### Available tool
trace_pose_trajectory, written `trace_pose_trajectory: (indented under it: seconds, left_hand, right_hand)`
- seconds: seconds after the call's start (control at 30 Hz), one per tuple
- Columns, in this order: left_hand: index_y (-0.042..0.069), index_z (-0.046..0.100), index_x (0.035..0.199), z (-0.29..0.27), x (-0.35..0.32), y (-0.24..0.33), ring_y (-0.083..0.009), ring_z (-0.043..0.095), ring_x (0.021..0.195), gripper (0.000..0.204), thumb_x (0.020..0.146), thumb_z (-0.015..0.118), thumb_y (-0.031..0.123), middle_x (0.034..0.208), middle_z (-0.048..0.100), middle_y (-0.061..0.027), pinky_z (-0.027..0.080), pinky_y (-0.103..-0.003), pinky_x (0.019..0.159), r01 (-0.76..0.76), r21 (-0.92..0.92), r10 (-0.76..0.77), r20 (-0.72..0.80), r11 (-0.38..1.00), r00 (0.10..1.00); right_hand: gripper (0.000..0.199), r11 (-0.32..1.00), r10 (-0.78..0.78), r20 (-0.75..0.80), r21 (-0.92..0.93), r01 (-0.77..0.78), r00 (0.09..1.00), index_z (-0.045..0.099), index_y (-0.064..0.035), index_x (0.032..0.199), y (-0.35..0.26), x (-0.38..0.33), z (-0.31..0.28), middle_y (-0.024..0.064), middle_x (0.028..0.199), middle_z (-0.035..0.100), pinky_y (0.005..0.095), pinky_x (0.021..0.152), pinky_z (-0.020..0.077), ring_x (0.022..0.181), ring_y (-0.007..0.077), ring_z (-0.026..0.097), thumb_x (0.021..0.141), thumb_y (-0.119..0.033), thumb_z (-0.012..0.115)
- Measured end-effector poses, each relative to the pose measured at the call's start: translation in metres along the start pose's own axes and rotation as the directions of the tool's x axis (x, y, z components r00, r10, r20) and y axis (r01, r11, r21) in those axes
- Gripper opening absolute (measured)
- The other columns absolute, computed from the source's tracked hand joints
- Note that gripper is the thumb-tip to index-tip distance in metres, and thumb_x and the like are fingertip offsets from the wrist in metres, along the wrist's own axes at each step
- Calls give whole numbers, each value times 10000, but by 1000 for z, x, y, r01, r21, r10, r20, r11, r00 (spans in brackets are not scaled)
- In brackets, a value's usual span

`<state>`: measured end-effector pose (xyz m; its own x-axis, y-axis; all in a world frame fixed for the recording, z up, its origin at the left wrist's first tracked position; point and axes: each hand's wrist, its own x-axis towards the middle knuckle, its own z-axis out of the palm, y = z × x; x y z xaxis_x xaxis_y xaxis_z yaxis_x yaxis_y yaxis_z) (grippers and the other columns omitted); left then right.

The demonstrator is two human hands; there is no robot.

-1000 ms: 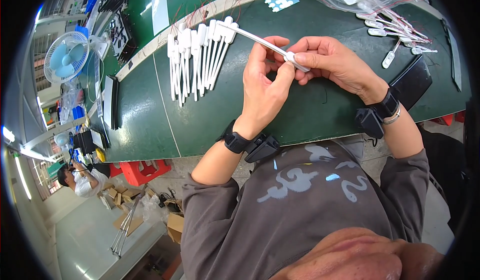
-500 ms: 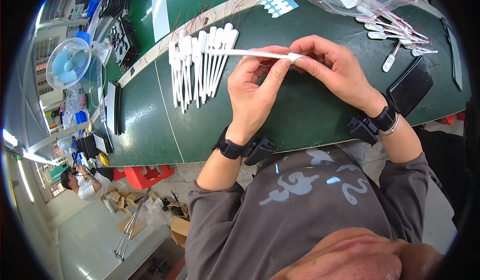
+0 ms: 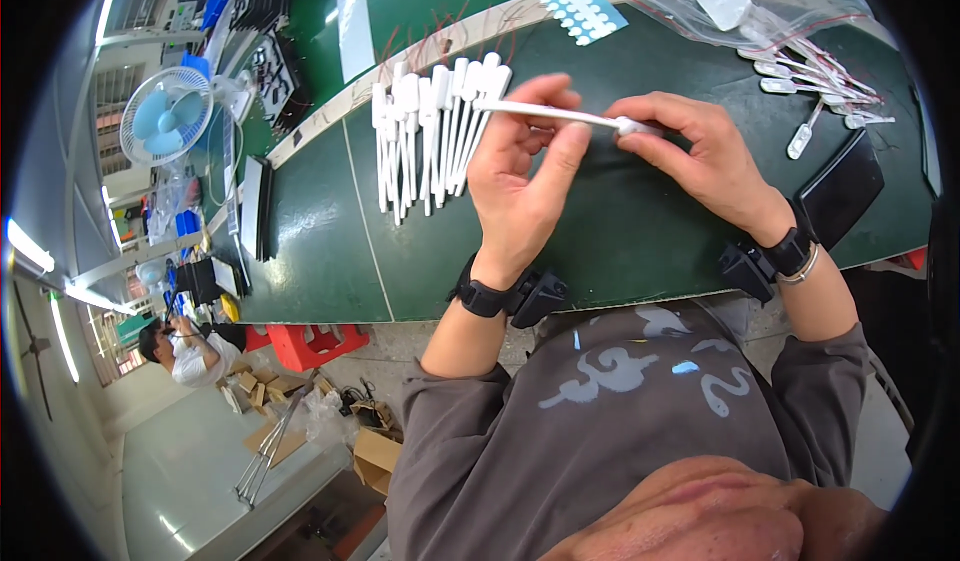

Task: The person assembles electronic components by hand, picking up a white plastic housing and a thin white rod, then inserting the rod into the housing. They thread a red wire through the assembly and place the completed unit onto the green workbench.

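"Head view: which step, and where?"

"Apparently working at the knobbed end of a white stick [image 3: 598,120], held above the counter [image 3: 310,286], well in from the near edge. Pinching that end in the fingers of the right hand [image 3: 715,153]; cannot tell whether touching the shaft with the parted fingers of the left hand [image 3: 520,176]."

"And next?"

"Probably calls for a firm pinch, clear of the bunched sticks [image 3: 440,88]."

A slim white rod [image 3: 598,119] with a knobbed right end spans the frame's upper centre, sloping slightly down rightward.
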<state>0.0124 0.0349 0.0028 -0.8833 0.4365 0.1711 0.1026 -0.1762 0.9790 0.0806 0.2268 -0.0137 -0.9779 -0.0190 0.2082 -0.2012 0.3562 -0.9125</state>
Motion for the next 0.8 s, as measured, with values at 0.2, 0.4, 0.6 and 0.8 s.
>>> trace_pose_trajectory:
  seconds: [0.2, 0.4, 0.6, 0.8]
  left_hand:
    - [-48, 658, 1176, -20, 9, 2, -143, 655, 845, 246, 991, 624, 110, 1086, 689, -158, 562, -272, 747, -117, -211, 96, -107, 971, 990]
    - [-57, 650, 1185, -27, 10, 2, -158, 681, 848, 272, 999, 618, 139, 1037, 717, -174, 576, -284, 741, -48, -133, 27, -159, 990, 987]
    - [-57, 652, 1166, -24, 10, 0, -173, 703, 870, 248, 979, 644, 104, 1042, 721, -167, 580, -282, 771, 52, -114, -62, -80, 992, 995]
    - [-49, 651, 1148, -20, 8, 0, -177, 709, 853, 231, 942, 681, 51, 1037, 722, -154, 580, -279, 791, 146, -104, -140, 65, 984, 988]
  right_hand:
    - [260, 955, 169, 100, 228, -188, 981, 641, 29, 1192, 2, 1, 3, 25, 953, 669, 233, 750, 500, 820, 82, 604, 972, -109, 635]
    - [286, 904, 226, 163, 331, -269, 960, 624, 34, 1221, 0, 3, 3, 14, 939, 659, 219, 752, 501, 815, 73, 591, 993, -138, 619]
    - [286, 879, 236, 213, 370, -302, 948, 624, 24, 1229, -2, 3, 2, 19, 950, 664, 218, 752, 504, 814, 67, 592, 1004, -151, 606]
    - [297, 850, 223, 245, 426, -311, 944, 613, 28, 1245, -3, 3, 2, 26, 957, 670, 219, 760, 513, 818, 69, 603, 1009, -153, 600]
